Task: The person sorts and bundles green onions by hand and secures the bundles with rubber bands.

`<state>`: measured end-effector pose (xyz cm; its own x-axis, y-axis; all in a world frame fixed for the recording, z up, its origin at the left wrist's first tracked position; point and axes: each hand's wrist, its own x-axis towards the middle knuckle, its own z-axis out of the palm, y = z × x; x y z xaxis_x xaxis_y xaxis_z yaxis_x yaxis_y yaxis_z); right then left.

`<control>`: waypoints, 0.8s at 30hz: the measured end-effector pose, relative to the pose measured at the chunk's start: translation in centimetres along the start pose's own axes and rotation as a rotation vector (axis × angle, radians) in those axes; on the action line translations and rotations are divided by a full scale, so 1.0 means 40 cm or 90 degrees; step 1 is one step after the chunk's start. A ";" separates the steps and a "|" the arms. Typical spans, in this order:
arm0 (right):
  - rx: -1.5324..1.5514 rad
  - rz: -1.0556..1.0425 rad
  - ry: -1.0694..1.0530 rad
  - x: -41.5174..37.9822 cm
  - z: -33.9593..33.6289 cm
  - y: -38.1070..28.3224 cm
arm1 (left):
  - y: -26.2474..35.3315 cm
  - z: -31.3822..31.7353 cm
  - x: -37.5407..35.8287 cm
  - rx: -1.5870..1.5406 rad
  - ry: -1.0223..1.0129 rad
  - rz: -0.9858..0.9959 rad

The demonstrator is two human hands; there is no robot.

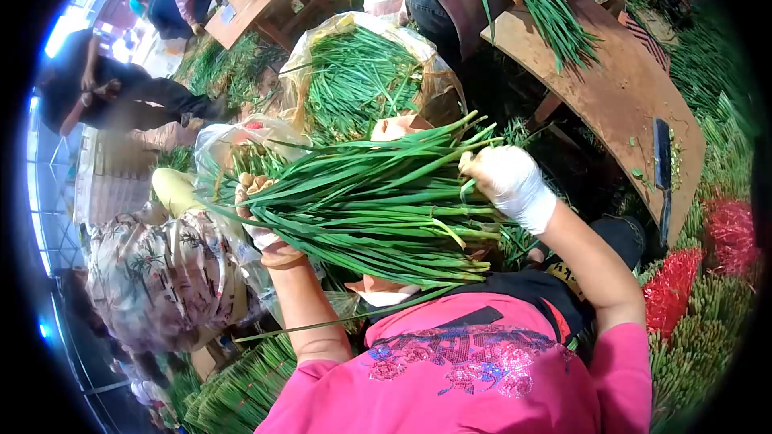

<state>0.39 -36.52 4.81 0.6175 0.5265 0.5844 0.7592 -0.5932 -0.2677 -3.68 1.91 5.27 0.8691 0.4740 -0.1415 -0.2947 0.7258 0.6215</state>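
Observation:
A wide bundle of long green leafy stalks (370, 201) lies across in front of my chest, cut ends to the right. My left hand (259, 201), in a tan and white glove, is closed around the leafy left part of the bundle. At the right end my right hand (508, 181), in a white glove, pinches a stalk near the upper cut ends. Beyond the bundle stands a large plastic-lined container (293, 84) full of loose green leaves (362, 80).
To the right is a curved wooden board (611, 104) with a dark-bladed knife (662, 153). Red plastic ties (674, 289) lie on stacked bundles at the lower right. A co-worker in patterned clothing (161, 281) is at the left; other people (121, 84) work farther off.

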 end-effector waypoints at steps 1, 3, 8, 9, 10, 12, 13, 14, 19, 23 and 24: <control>0.040 0.000 0.002 0.005 0.015 -0.005 | -0.003 0.030 -0.014 -0.020 -0.041 -0.007; 0.218 0.045 0.047 0.038 0.017 -0.026 | -0.002 0.042 -0.018 -0.038 -0.100 -0.009; 0.964 0.319 0.536 0.078 -0.217 -0.017 | 0.012 0.080 -0.011 -0.055 -0.132 -0.032; 1.131 0.288 0.684 0.072 -0.282 0.005 | 0.014 0.081 -0.010 -0.027 -0.152 -0.022; 1.093 0.141 0.549 0.040 -0.340 0.047 | 0.016 0.080 -0.010 0.001 -0.171 -0.012; 0.946 0.201 0.561 -0.079 -0.416 0.151 | 0.004 0.112 -0.032 0.012 -0.012 0.027; 0.748 0.351 0.417 -0.089 -0.365 0.153 | 0.004 0.106 -0.028 -0.025 -0.033 0.001; 0.464 0.462 0.213 -0.102 -0.314 0.158 | 0.007 0.095 -0.022 -0.059 -0.053 -0.026; -0.036 0.262 -0.128 -0.129 -0.205 0.049 | -0.003 0.083 -0.010 -0.009 -0.060 -0.063; 0.269 0.355 -0.247 -0.057 -0.113 -0.095 | -0.036 0.105 -0.001 0.010 -0.022 -0.037; 0.296 0.314 -0.231 -0.039 -0.093 -0.117 | -0.043 0.118 -0.005 0.012 -0.046 -0.054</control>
<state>-4.88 -36.82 8.01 0.8748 0.4822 0.0474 0.3375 -0.5362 -0.7737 -1.47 -1.81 7.87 0.9170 0.3740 -0.1385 -0.2126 0.7522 0.6237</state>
